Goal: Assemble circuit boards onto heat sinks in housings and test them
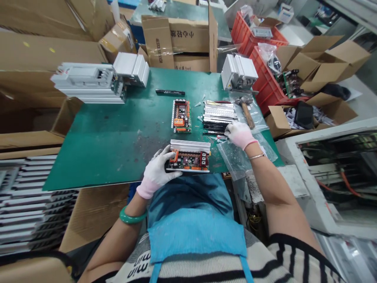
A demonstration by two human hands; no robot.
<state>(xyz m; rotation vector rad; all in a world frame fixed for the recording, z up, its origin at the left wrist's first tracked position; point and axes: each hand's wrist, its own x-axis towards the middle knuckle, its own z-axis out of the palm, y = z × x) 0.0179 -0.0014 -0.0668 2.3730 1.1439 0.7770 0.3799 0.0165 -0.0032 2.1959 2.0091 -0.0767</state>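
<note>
My left hand (157,171), in a white glove with a pink cuff, grips the left end of a circuit board on a finned aluminium heat sink (191,157) at the table's near edge. Its thumb lies along the near side, its fingers over the left end. My right hand (239,135), gloved the same way, reaches to the near right end of a stack of thin silver strips (220,113) and black strips (216,125). Its fingers are drawn together there; what they hold is hidden. A second circuit board (182,116) lies just beyond the first.
A hammer (246,112) lies on clear plastic bags (235,157) at the right. A black marker (170,92) lies farther back on the green table (100,145). Finned metal units (240,72) stand at its far corners. Red crates (262,74) and cardboard boxes (188,39) surround it.
</note>
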